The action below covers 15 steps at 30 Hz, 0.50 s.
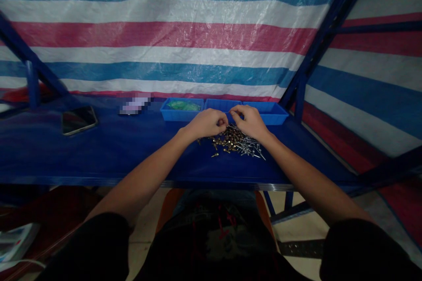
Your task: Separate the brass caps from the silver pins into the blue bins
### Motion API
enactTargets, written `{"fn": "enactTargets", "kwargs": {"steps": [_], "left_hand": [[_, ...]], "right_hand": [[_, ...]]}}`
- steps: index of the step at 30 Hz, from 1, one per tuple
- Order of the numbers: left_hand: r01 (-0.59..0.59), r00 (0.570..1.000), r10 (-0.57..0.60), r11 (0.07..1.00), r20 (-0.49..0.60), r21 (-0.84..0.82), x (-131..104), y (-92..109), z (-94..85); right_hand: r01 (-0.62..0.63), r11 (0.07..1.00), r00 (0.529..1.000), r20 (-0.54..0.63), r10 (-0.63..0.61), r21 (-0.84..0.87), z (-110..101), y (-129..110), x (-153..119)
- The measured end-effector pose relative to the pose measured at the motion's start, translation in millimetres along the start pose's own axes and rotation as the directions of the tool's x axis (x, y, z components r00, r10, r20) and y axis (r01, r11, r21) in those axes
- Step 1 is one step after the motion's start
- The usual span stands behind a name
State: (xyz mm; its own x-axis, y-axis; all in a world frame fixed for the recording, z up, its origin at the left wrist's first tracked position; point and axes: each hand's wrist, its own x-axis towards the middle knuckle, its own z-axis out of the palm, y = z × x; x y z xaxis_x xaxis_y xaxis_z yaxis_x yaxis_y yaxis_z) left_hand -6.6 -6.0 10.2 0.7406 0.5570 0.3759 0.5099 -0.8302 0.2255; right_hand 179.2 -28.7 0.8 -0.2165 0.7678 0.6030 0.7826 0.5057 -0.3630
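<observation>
Head view: metal fastener pile (234, 134), just right of frame centre, lies below and between the hands. Left hand (209, 122) nearer the brass pieces (227, 143); right hand (249, 120) nearer the silver pins (247, 145), several slanting lower right. Both curled, fingertips drawn in; contents, cannot tell.

Metal pile (234, 137) sitting on a blue table (132, 153), mostly brassy bits (230, 144) with a bunch of silver pins (251, 146) at its right side. The person's left hand (209, 123) is at the pile's far left edge, right hand (249, 119) at its far right, fingers curled in on both, can't really tell if they're pinching anything. Three blue bins (275, 119) in a row just behind the pile, leftmost one's got green stuff (184, 106) in it. Phone (79, 120) is well off to the pile's left, striped tarp (165, 35) hanging behind it all.
</observation>
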Motion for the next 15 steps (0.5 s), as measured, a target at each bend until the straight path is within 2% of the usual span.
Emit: {"fn": "enactTargets", "kwargs": {"steps": [4, 7, 11, 15], "left_hand": [[0.096, 0.992, -0.098, 0.995, -0.081, -0.022, -1, -15, -7.9], [0.142, 0.981, -0.153, 0.985, -0.116, -0.098, -1, -21, -9.8], [0.163, 0.973, -0.190, 0.967, -0.130, -0.196, -1, -25, -8.4], [0.147, 0.972, -0.181, 0.966, -0.149, -0.213, 0, -27, -4.7]], "right_hand": [[0.005, 1.000, 0.997, 0.079, -0.006, 0.014, -6, 9, 1], [0.033, 0.999, 0.991, 0.129, -0.031, -0.009, -8, 13, 0], [0.054, 0.999, 0.990, 0.128, -0.054, 0.003, -8, 11, 0], [0.061, 0.998, 0.992, 0.107, -0.060, 0.001, -9, 6, 1]]}}
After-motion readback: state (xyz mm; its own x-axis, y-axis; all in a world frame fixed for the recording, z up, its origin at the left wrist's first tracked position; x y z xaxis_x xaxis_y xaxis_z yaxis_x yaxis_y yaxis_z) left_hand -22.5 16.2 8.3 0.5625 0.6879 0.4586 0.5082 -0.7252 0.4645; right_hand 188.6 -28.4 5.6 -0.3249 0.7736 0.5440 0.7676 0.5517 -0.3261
